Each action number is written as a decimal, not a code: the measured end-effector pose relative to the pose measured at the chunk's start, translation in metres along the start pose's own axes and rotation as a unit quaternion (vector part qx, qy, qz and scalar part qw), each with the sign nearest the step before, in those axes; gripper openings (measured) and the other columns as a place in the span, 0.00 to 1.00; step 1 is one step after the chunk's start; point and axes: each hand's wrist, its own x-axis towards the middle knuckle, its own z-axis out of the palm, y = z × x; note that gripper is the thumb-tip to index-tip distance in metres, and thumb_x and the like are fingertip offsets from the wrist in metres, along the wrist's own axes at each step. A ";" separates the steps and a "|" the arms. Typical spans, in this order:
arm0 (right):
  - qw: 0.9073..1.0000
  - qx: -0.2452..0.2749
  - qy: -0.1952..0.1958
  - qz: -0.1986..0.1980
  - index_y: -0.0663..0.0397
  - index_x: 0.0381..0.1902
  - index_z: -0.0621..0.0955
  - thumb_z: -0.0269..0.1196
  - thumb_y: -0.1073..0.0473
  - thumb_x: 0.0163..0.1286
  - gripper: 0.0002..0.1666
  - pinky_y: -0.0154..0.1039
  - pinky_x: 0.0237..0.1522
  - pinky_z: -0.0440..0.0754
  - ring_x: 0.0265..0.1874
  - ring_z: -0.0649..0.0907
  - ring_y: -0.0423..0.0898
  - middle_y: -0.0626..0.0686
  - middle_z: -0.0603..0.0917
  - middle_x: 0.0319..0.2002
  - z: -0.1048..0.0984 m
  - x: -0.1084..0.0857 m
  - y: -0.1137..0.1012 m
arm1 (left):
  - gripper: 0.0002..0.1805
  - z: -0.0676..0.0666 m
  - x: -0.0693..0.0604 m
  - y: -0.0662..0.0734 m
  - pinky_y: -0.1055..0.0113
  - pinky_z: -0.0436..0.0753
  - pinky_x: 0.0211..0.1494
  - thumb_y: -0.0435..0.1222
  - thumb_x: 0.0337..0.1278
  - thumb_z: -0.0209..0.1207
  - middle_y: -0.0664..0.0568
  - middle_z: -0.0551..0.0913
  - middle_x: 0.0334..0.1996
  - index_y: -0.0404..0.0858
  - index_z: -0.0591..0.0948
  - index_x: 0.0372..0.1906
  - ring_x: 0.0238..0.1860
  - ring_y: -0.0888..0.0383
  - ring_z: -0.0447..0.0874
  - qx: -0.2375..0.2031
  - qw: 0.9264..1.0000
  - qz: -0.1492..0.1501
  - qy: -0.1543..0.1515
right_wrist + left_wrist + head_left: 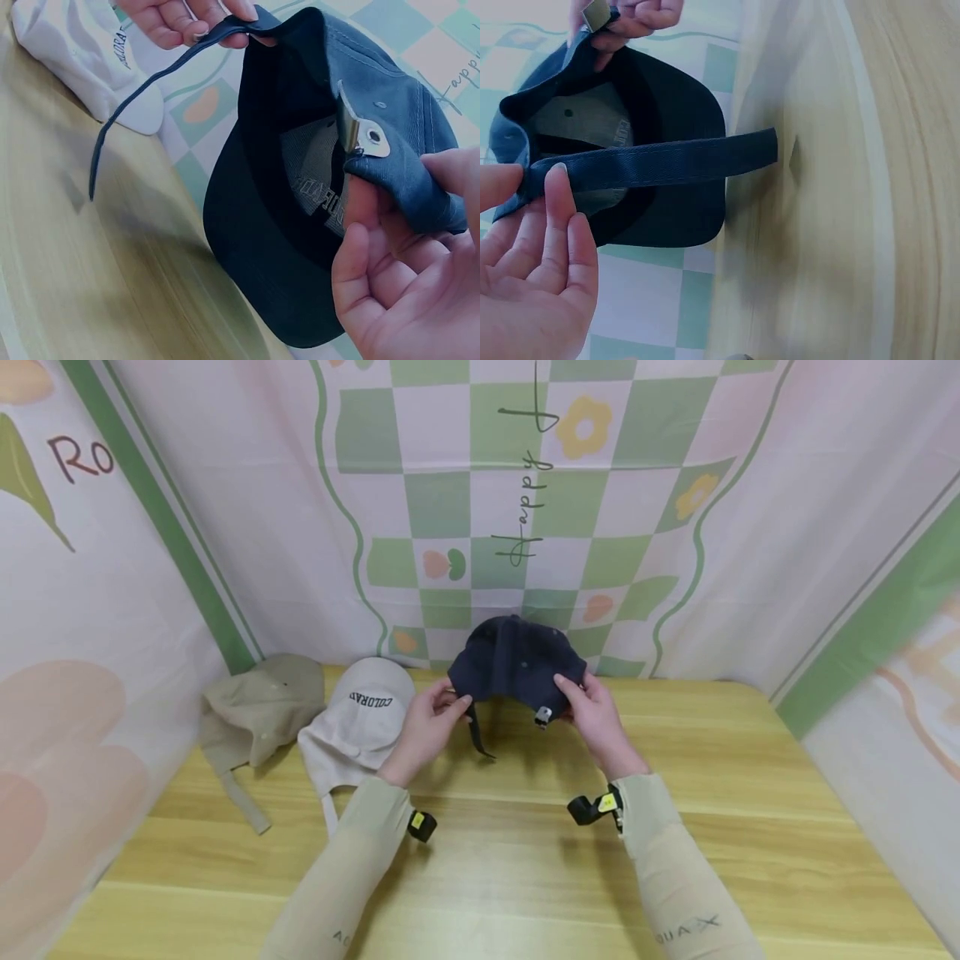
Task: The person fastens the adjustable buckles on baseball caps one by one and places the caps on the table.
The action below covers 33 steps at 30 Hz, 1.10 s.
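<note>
A dark navy baseball cap is held up above the far part of the table, its back opening toward me. My left hand pinches the cap's edge at the root of the loose strap, which hangs free past the brim. On the other side my right hand grips the edge beside the metal buckle, thumb outside and fingers inside. Strap and buckle are apart. Inside the crown, light backing with stitched lettering shows in the right wrist view.
Left of the hands, a white cap with dark lettering lies on the wooden table. Beyond it is a khaki cap with its strap trailing. A patterned curtain stands behind the table, with more cloth at both sides.
</note>
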 end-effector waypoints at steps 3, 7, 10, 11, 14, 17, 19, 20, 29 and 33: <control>1.000 -0.002 -0.003 0.002 0.64 0.71 0.68 0.56 0.50 0.80 0.31 0.37 0.36 0.84 0.28 0.84 0.40 0.51 0.83 0.38 -0.001 -0.002 -0.001 | 0.17 0.001 0.000 0.002 0.56 0.86 0.47 0.27 0.72 0.57 0.35 0.87 0.36 0.26 0.75 0.62 0.36 0.32 0.84 -0.019 1.000 -0.002 0.005; 1.000 0.017 -0.017 0.008 0.63 0.69 0.68 0.58 0.53 0.79 0.29 0.35 0.32 0.82 0.25 0.82 0.40 0.48 0.82 0.33 -0.001 -0.005 -0.003 | 0.22 0.001 0.001 0.004 0.54 0.84 0.50 0.27 0.72 0.57 0.32 0.86 0.38 0.27 0.72 0.67 0.38 0.32 0.83 -0.032 0.999 -0.005 0.003; 0.999 0.031 -0.025 0.009 0.63 0.63 0.70 0.58 0.58 0.76 0.23 0.34 0.32 0.82 0.26 0.83 0.41 0.47 0.83 0.32 -0.001 -0.006 -0.005 | 0.24 0.000 0.001 0.004 0.62 0.84 0.50 0.25 0.69 0.59 0.32 0.86 0.39 0.29 0.72 0.67 0.39 0.37 0.85 -0.023 1.000 -0.003 0.003; 0.999 0.034 -0.026 0.009 0.63 0.61 0.70 0.58 0.59 0.75 0.21 0.34 0.32 0.82 0.27 0.84 0.42 0.47 0.83 0.31 -0.001 -0.006 -0.005 | 0.24 0.000 0.001 0.004 0.65 0.83 0.50 0.25 0.68 0.60 0.33 0.86 0.40 0.29 0.73 0.67 0.40 0.39 0.86 -0.019 1.000 -0.003 0.004; 0.999 0.033 -0.033 0.005 0.61 0.54 0.71 0.57 0.62 0.74 0.15 0.34 0.32 0.82 0.29 0.85 0.45 0.48 0.84 0.31 -0.001 -0.008 -0.006 | 0.24 0.000 0.002 0.005 0.69 0.82 0.49 0.23 0.65 0.61 0.34 0.87 0.40 0.28 0.73 0.65 0.43 0.41 0.87 -0.013 1.000 0.005 0.010; 0.999 0.030 -0.037 0.002 0.60 0.52 0.71 0.57 0.63 0.74 0.12 0.34 0.32 0.82 0.29 0.85 0.45 0.48 0.85 0.30 0.000 -0.010 -0.008 | 0.20 0.001 0.003 0.005 0.68 0.82 0.49 0.22 0.65 0.60 0.33 0.86 0.40 0.26 0.75 0.61 0.43 0.41 0.86 -0.015 1.000 0.013 0.018; 0.999 0.031 -0.037 -0.001 0.62 0.53 0.70 0.59 0.63 0.75 0.14 0.33 0.32 0.82 0.28 0.85 0.44 0.49 0.85 0.30 0.001 -0.011 -0.010 | 0.16 0.001 0.003 0.005 0.67 0.83 0.50 0.22 0.66 0.59 0.32 0.86 0.41 0.25 0.77 0.57 0.43 0.40 0.86 -0.015 0.999 0.018 0.025; 0.999 0.030 -0.034 -0.001 0.63 0.54 0.69 0.60 0.63 0.75 0.16 0.33 0.31 0.82 0.28 0.85 0.44 0.49 0.85 0.30 0.002 -0.012 -0.011 | 0.14 0.001 0.003 0.005 0.66 0.84 0.49 0.21 0.66 0.59 0.32 0.86 0.41 0.24 0.78 0.54 0.42 0.40 0.86 -0.017 0.999 0.019 0.029; 0.998 0.017 0.055 -0.005 0.62 0.57 0.61 0.63 0.66 0.74 0.25 0.31 0.29 0.82 0.21 0.84 0.40 0.47 0.87 0.26 0.005 -0.013 -0.015 | 0.08 0.000 0.002 0.005 0.69 0.80 0.47 0.26 0.64 0.64 0.38 0.87 0.39 0.25 0.83 0.45 0.42 0.47 0.85 0.014 0.998 0.024 0.063; 0.995 0.005 0.095 -0.015 0.56 0.44 0.64 0.65 0.67 0.71 0.19 0.31 0.25 0.81 0.19 0.84 0.41 0.50 0.87 0.25 0.006 -0.014 -0.014 | 0.08 0.000 0.002 0.004 0.68 0.80 0.47 0.28 0.64 0.66 0.40 0.86 0.38 0.26 0.85 0.44 0.41 0.49 0.84 0.022 0.998 0.028 0.059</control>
